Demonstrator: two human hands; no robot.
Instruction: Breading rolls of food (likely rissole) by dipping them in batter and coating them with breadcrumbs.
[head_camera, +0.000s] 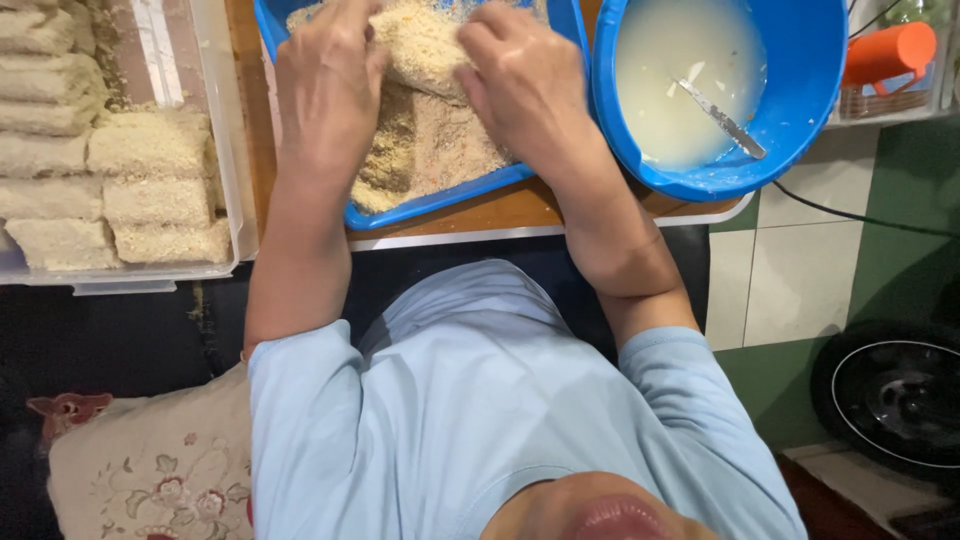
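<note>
Pressing from both sides, the left hand (325, 95) and the right hand (525, 85) close together on one crumb-coated roll (420, 45); its long axis runs roughly across the view, one end under each hand, and it sits over the crumbs in the single blue tray (450, 195) (the tray's far edge is cut off by the frame); both hands are curled, fingers clamped on the roll rather than spread; one blue basin (810, 120) stands just beside the tray on the right, holding pale batter and one metal utensil (725, 120) that lies slanted, its handle toward the near rim; one clear plastic box (225, 150) on the left holds coated rolls (150, 190), about nine showing, all laid with their long axes across the view, stacked in two columns; one orange cup (890, 50) lies beyond the basin.
</note>
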